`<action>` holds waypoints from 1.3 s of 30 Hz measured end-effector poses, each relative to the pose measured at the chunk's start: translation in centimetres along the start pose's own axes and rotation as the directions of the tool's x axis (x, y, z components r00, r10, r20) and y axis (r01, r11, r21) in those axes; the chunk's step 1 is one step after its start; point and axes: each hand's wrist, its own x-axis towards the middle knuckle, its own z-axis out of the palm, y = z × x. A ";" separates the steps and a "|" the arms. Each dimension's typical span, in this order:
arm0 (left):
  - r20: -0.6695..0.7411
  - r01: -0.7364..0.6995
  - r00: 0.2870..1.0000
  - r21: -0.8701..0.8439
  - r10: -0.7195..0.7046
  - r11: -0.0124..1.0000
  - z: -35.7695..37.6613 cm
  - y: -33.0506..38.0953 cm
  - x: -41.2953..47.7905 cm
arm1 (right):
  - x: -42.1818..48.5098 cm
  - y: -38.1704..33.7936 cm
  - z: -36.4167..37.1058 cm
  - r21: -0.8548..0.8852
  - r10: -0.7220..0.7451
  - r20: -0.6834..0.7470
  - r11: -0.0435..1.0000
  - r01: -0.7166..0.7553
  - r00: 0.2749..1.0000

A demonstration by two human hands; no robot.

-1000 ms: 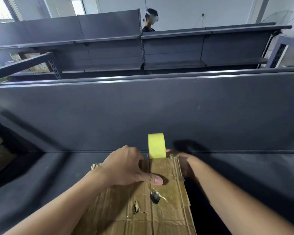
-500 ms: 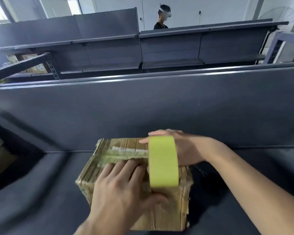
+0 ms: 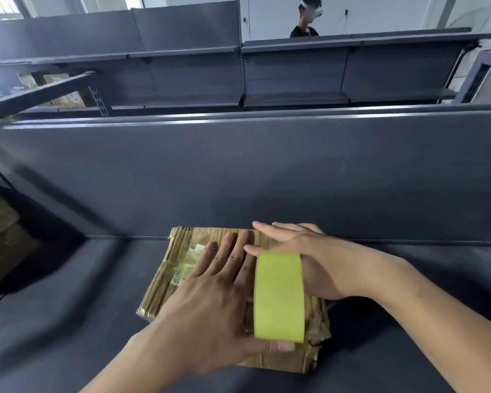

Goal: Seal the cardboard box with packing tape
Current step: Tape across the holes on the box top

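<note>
The cardboard box [image 3: 173,282] lies flat on a dark grey shelf [image 3: 68,307], and the left hand [image 3: 210,302] presses on its top with 4 straight, spread fingers, the thumb reaching under the near edge of the yellow-green tape roll [image 3: 278,296]. That roll stands on edge on the box's right half. The right hand [image 3: 321,268] sits against the roll's right side with fingers stretched over the box's far edge; whether it grips the roll is hidden.
</note>
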 end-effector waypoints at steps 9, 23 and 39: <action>0.040 0.008 0.999 0.036 -0.010 0.999 -0.1 0.2 -0.1 | -0.4 1.3 -0.4 -0.092 -0.054 -0.050 0.995 0.049 0.997; 0.053 0.032 0.998 0.005 -0.032 0.999 0.0 0.5 -0.5 | 1.1 1.3 -3.7 0.021 -0.173 -0.337 0.981 0.191 0.925; 0.013 0.085 0.996 -0.064 -0.085 0.994 -1.8 0.4 0.3 | 3.1 3.9 0.0 0.493 0.113 -0.309 0.868 0.058 0.944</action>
